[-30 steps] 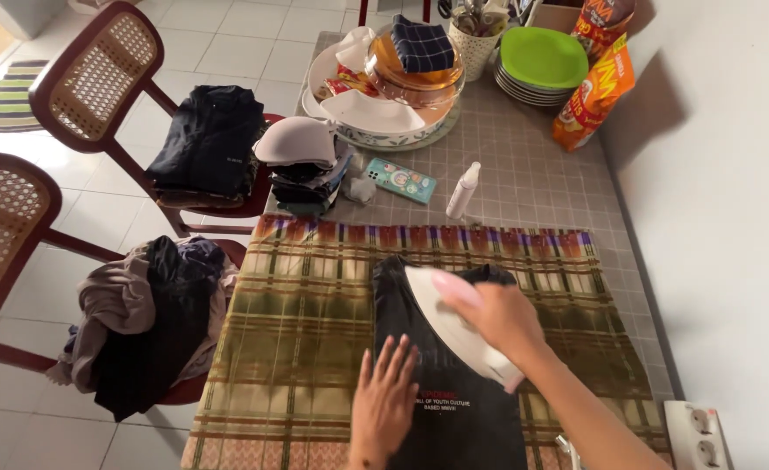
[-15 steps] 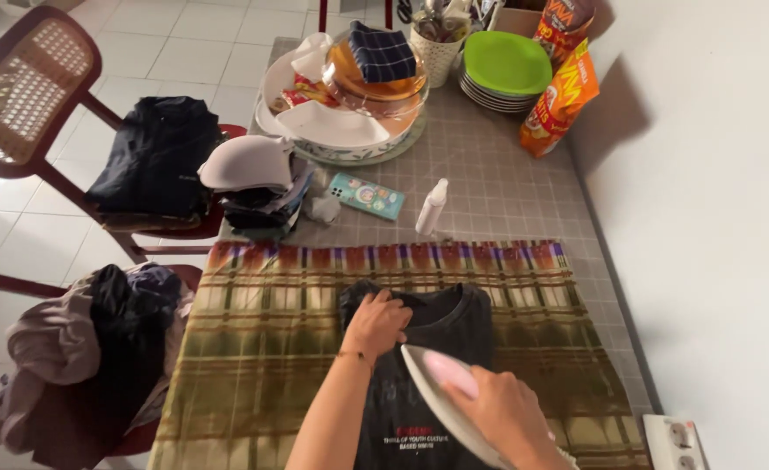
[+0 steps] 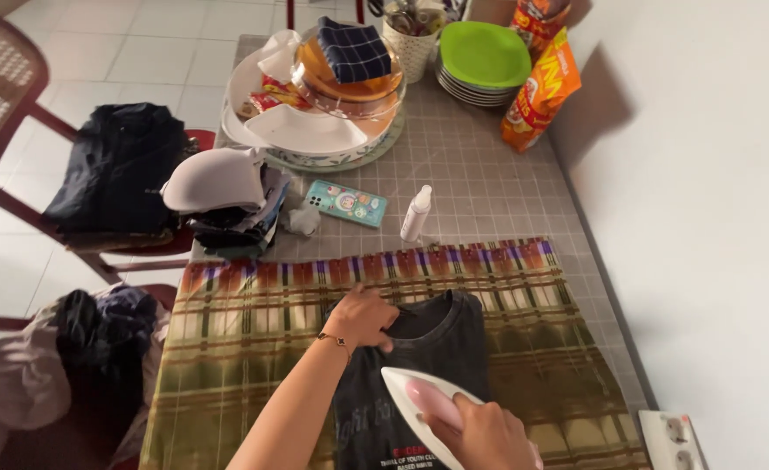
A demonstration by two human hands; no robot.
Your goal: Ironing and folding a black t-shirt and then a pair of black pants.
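Green plates [image 3: 485,52], orange snack bag [image 3: 539,91], white spray bottle [image 3: 416,214], teal phone [image 3: 345,203], folded clothes [image 3: 228,200]

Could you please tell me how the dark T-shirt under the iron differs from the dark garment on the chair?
The dark T-shirt lies spread flat on the plaid cloth, while the dark garment sits folded on the chair seat. The left hand presses the T-shirt's collar and the right hand grips the iron on it; nothing touches the garment. Both are dark fabric.
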